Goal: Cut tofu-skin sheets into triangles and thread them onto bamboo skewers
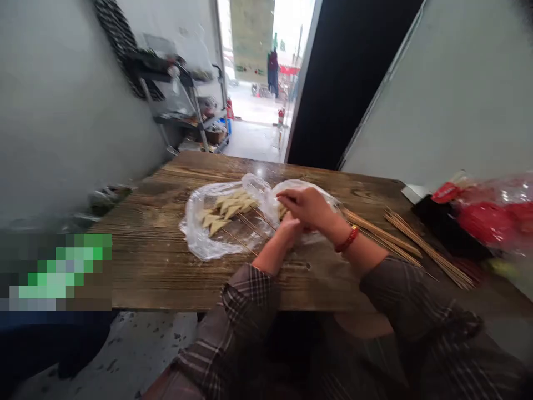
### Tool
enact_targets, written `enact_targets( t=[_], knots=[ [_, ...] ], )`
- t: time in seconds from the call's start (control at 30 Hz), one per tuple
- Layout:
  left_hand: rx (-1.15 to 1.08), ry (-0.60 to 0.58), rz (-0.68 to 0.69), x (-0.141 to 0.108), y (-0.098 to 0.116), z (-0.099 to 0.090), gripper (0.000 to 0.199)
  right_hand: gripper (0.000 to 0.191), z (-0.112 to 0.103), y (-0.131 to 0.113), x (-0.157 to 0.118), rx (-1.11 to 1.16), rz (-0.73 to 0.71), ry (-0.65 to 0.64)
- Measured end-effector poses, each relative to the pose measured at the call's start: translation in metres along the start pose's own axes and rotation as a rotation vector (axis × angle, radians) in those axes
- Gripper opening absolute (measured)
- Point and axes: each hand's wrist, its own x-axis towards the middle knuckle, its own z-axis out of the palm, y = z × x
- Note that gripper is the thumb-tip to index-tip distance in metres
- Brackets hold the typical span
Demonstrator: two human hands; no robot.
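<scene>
Both my hands meet over the right plastic bag on the wooden table. My right hand, with a red bracelet at the wrist, is above, its thumb and fingers drawn together in a pinch; what they hold is too small to make out. Just below and left of it, my left hand is closed, its fingers partly hidden. Some pale pieces show beside the hands. To the left, pale triangular pieces on thin sticks lie on another clear plastic bag.
Bare sticks and more long sticks lie right of my hands. Red packaging and a black container are at the table's right. A shelf cart stands beyond the table, near a doorway.
</scene>
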Motion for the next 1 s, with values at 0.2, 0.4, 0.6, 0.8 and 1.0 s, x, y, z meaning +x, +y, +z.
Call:
enact_targets(
  t=[0.2,0.4,0.6,0.8,1.0],
  knots=[
    [0.132,0.018,0.005,0.011,0.006,0.003,0.023,0.031,-0.052,0.115,-0.079,0.056,0.285,0.152],
    [0.177,0.04,0.031,0.007,0.014,0.006,0.023,0.033,-0.028,0.174,-0.147,-0.114,0.504,0.04],
    [0.176,0.053,0.041,0.006,0.017,0.004,0.021,0.027,0.0,0.194,-0.156,-0.215,0.605,-0.036],
    [0.153,0.096,0.063,0.005,0.02,0.004,0.019,0.025,0.008,0.198,-0.148,-0.319,0.651,-0.104],
    [0.167,0.089,0.075,0.007,0.018,0.003,0.02,0.027,0.01,0.194,-0.143,-0.406,0.633,-0.192]
  ],
)
